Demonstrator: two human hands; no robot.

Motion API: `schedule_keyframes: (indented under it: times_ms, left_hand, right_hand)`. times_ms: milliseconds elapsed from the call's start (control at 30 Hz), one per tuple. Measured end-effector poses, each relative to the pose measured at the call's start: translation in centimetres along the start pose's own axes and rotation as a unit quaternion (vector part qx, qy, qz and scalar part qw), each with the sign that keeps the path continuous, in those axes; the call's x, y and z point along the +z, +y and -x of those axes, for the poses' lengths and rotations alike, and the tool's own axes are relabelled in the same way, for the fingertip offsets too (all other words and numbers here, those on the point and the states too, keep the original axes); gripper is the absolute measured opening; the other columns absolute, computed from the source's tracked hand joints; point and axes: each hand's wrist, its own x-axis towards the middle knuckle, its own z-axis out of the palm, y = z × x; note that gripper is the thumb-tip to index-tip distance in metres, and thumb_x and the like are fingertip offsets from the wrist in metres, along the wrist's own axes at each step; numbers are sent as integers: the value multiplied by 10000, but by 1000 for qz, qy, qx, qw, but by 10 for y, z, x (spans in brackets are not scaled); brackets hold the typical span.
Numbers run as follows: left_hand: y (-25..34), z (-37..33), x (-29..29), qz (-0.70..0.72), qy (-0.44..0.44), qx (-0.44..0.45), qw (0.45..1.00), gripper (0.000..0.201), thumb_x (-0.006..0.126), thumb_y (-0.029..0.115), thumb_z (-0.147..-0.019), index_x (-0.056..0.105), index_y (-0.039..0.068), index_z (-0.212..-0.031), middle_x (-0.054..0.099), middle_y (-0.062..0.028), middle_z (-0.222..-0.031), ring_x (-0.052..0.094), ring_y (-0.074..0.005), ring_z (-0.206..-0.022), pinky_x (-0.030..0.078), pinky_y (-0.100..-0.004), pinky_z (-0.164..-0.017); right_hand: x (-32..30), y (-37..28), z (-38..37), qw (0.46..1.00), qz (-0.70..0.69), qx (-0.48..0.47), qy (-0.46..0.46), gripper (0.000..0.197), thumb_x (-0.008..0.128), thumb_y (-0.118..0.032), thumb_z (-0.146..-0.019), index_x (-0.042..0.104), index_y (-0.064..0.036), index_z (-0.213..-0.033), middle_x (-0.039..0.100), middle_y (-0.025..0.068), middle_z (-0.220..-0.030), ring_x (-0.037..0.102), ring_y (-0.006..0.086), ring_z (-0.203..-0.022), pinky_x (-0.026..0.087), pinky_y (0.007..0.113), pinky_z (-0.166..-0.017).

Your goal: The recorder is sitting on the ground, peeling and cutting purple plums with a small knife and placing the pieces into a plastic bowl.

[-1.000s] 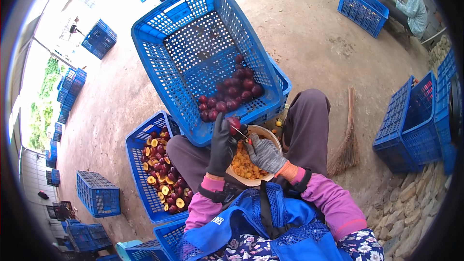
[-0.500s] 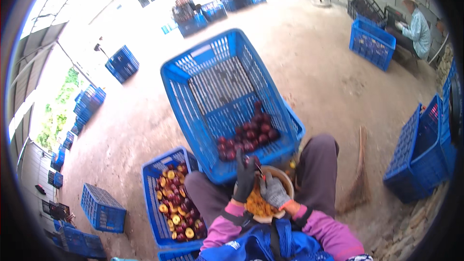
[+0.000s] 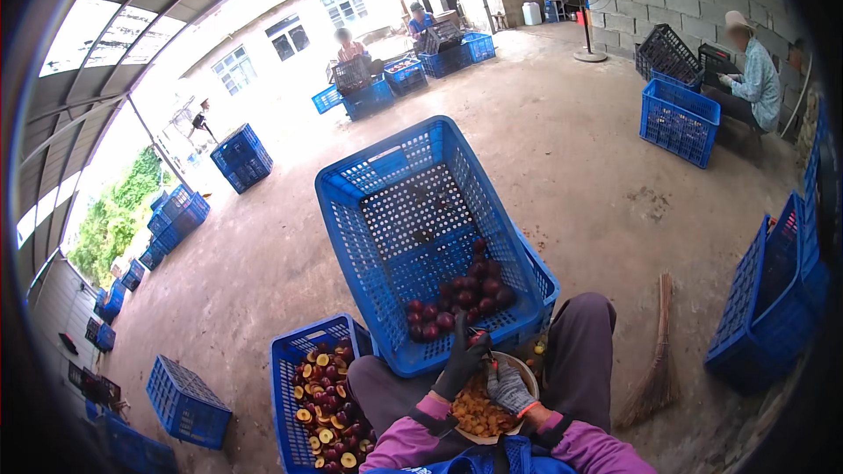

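Observation:
My left hand (image 3: 460, 362), in a black glove, is closed around a dark red plum (image 3: 475, 339) at the near edge of a tilted blue crate (image 3: 421, 347). More whole plums (image 3: 470, 291) are heaped in that crate's lower end. Just right of it, my right hand (image 3: 512, 389), in a grey glove, is closed on a thin tool whose kind is mostly hidden by the fingers. Both hands are over a pale tub (image 3: 530, 375) between my knees, which holds orange-yellow fruit pieces and pits (image 3: 479, 412). By my left leg, a blue crate (image 3: 279, 386) holds cut plums with yellow flesh (image 3: 329, 404).
A straw broom (image 3: 660, 360) lies on the floor to my right, near stacked blue crates (image 3: 760, 298). Another crate (image 3: 187, 399) stands at the left. One person (image 3: 755, 79) sits at the far right beside crates; two more people (image 3: 351, 48) sit farther back.
The head view has tipped up, so the crates and hands sit lower in the picture. My left hand still grips a plum, and my right hand stays beside it over the tub.

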Motion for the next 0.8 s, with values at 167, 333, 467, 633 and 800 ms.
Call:
schedule_keyframes:
  times_ms: [167, 333, 467, 633, 800]
  left_hand:
    - [-30, -1, -25, -335, -116, 130, 926, 583, 569, 163, -831, 280, -29, -1299, 366, -213, -1256, 417, -259, -1125, 369, -337, -899]
    - [-23, 5, -19, -80, -25, -1, 996, 520, 556, 134, -829, 323, -24, -1266, 410, -196, -1173, 501, -210, -953, 417, -330, -793]
    - [-19, 4, -40, -381, -137, 250, 880, 724, 567, 170, -825, 106, 1, -1357, 409, -190, -1180, 495, -181, -933, 420, -317, -791]
    - [-2, 17, -16, -92, -47, -10, 995, 788, 576, 171, -820, 45, 4, -1378, 446, -162, -1117, 492, -184, -890, 431, -305, -770]
    - [32, 5, -35, -266, -131, 34, 955, 889, 636, 152, -778, -3, 15, -1381, 506, -168, -1037, 523, -211, -888, 434, -320, -797]
  right_hand:
    - [47, 21, -1, 993, -10, 21, 115, 397, 406, -238, -867, 407, 18, -1171, 555, 289, -791, 557, 389, -570, 420, 471, -488]
    - [-17, -20, -9, 997, -32, -42, 54, 401, 455, -126, -803, 437, 81, -1147, 520, 359, -861, 574, 381, -614, 446, 460, -510]
    - [4, -15, 2, 976, -154, 153, -14, 375, 463, -49, -790, 473, 104, -1132, 506, 379, -998, 575, 370, -627, 459, 446, -535]
    - [0, -11, 6, 995, -85, 59, -10, 349, 441, -46, -809, 482, 84, -1130, 515, 344, -1014, 568, 362, -656, 461, 425, -576]
    - [-1, -5, 12, 996, 39, -80, -18, 376, 457, -52, -790, 476, 84, -1139, 521, 317, -1012, 571, 343, -705, 478, 395, -634]
